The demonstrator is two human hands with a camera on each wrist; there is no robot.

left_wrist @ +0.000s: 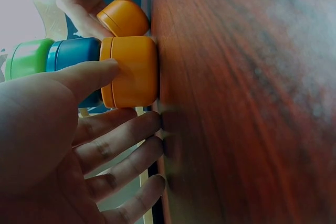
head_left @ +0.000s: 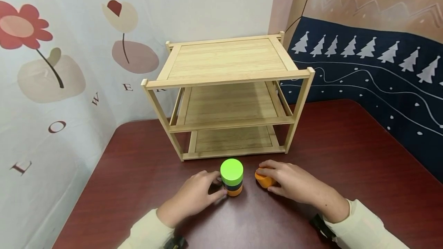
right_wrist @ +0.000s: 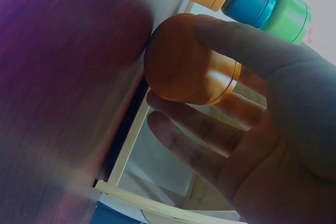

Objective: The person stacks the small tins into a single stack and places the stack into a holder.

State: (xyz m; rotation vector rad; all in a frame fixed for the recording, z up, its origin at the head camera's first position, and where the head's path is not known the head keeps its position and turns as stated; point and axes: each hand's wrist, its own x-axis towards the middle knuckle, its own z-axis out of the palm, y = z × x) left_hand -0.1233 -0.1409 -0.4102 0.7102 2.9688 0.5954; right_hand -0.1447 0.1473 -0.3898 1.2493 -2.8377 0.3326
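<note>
A stack of three small round lidded jars stands on the table: a green jar (head_left: 232, 171) on top, a blue jar (left_wrist: 76, 56) in the middle and an orange jar (left_wrist: 134, 72) at the bottom. My left hand (head_left: 195, 193) is at the left side of the stack, its thumb by the bottom jar and the other fingers loosely extended; whether it presses there I cannot tell. To the right of the stack, my right hand (head_left: 294, 181) grips a second orange jar (right_wrist: 181, 59), tilted, low at the tabletop, with its thumb on one side and fingers on the other.
Behind the jars stands a wooden three-tier shelf (head_left: 228, 80), its lowest front rail just beyond the stack. All of this is on a dark red table (head_left: 114, 187). A printed cloth (head_left: 76, 87) hangs along the back and sides.
</note>
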